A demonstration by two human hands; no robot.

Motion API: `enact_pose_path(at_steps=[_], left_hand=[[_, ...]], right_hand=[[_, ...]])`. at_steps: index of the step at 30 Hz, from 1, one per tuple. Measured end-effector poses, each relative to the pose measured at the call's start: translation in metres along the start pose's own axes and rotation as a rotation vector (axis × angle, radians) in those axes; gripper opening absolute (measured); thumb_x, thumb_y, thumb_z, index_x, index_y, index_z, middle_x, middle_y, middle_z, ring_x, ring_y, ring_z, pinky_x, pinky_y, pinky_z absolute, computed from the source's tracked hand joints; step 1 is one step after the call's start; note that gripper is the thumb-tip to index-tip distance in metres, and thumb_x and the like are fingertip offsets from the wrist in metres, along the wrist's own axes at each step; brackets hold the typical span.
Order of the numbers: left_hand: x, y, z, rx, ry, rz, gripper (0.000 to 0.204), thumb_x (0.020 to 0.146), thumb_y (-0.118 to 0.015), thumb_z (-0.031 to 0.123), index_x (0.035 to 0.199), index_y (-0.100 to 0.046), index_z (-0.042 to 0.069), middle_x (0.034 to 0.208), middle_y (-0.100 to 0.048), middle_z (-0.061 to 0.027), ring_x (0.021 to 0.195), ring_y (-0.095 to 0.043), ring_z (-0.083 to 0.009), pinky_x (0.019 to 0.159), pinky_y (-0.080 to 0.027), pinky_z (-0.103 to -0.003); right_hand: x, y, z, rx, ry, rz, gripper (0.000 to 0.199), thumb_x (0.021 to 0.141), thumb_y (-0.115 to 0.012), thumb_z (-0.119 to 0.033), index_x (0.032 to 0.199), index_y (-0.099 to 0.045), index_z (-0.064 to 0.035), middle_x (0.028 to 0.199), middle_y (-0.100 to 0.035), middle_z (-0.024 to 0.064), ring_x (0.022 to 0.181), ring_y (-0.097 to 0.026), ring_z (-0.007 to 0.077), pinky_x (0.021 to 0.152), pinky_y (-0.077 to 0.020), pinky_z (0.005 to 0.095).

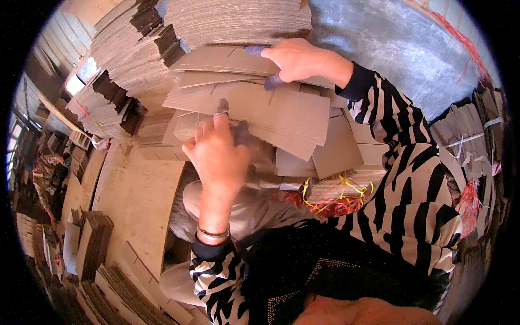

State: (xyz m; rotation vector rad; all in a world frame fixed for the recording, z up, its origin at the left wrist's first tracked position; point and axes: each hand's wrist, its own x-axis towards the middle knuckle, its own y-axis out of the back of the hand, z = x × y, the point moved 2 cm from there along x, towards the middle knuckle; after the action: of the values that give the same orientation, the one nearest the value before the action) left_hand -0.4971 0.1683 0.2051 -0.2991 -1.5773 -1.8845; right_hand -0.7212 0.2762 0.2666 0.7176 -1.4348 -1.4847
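Note:
A heap of flat brown cardboard sheets point(281, 116) lies in front of me, slanted and overlapping. My left hand point(219, 154) is raised at the near edge of the heap, its fingers curled on the edge of one sheet, with grey covers on the fingertips. My right hand point(298, 58) reaches farther up and presses down on the upper sheets point(227, 60), fingers wrapped over their edge. Both sleeves are black-and-white striped, and a bracelet point(214, 234) sits on the left wrist.
Tall stacks of cardboard point(216, 19) rise behind the heap and at the left point(103, 105). A bundle tied with yellow string point(338, 190) lies under the heap. A wooden board point(138, 197) and more stacks point(95, 244) sit lower left. Tied bundles point(466, 141) stand at right.

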Motion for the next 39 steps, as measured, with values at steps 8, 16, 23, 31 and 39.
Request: enact_pose_path(at_steps=[8, 16, 23, 31, 39], left_hand=[[-0.004, -0.014, -0.007, -0.205, -0.02, 0.021, 0.058, 0.061, -0.061, 0.007, 0.119, -0.056, 0.005, 0.099, -0.061, -0.0122, 0.099, -0.056, -0.0318, 0.087, -0.037, -0.047], [0.034, -0.023, 0.006, -0.365, -0.032, -0.071, 0.051, 0.074, -0.054, 0.005, 0.125, -0.053, 0.002, 0.101, -0.063, -0.0212, 0.095, -0.059, -0.0412, 0.084, -0.043, -0.051], [0.072, -0.042, -0.02, -0.844, -0.056, 0.047, 0.043, 0.076, -0.05, 0.001, 0.119, -0.054, -0.003, 0.097, -0.064, -0.0268, 0.091, -0.062, -0.0433, 0.081, -0.048, -0.042], [0.052, -0.022, -0.04, -0.99, 0.127, 0.041, 0.021, 0.082, -0.054, 0.007, 0.099, -0.062, -0.002, 0.082, -0.069, -0.0124, 0.077, -0.067, -0.0293, 0.073, -0.051, -0.038], [0.018, -0.03, 0.011, 0.025, -0.332, -0.218, 0.026, 0.068, -0.058, 0.009, 0.093, -0.061, 0.005, 0.106, -0.06, -0.0108, 0.106, -0.054, -0.03, 0.087, -0.039, -0.05]], right_hand=[[0.001, 0.002, 0.012, -0.093, 0.027, 0.08, 0.039, 0.073, -0.07, -0.02, 0.103, -0.055, -0.0004, 0.088, -0.065, 0.0184, 0.088, -0.063, 0.0379, 0.072, -0.0492, 0.0483], [0.007, 0.01, 0.035, 0.19, -0.04, 0.038, 0.034, 0.077, -0.057, -0.003, 0.11, -0.053, 0.004, 0.106, -0.064, 0.0246, 0.101, -0.061, 0.039, 0.084, -0.0484, 0.0437], [-0.056, 0.012, -0.068, -0.134, 0.263, 0.163, 0.072, 0.072, -0.075, -0.024, 0.135, -0.043, -0.0048, 0.142, -0.041, 0.0173, 0.125, -0.045, 0.0359, 0.1, -0.0382, 0.0476], [-0.033, 0.003, -0.01, -0.066, -0.043, -0.001, 0.052, 0.073, -0.071, -0.016, 0.12, -0.051, -0.0042, 0.118, -0.056, 0.0169, 0.109, -0.053, 0.0377, 0.088, -0.0441, 0.0473], [-0.039, 0.01, -0.013, -0.151, 0.041, 0.192, 0.045, 0.073, -0.07, -0.018, 0.113, -0.055, -0.0049, 0.105, -0.062, 0.016, 0.103, -0.057, 0.0364, 0.084, -0.0469, 0.0462]])
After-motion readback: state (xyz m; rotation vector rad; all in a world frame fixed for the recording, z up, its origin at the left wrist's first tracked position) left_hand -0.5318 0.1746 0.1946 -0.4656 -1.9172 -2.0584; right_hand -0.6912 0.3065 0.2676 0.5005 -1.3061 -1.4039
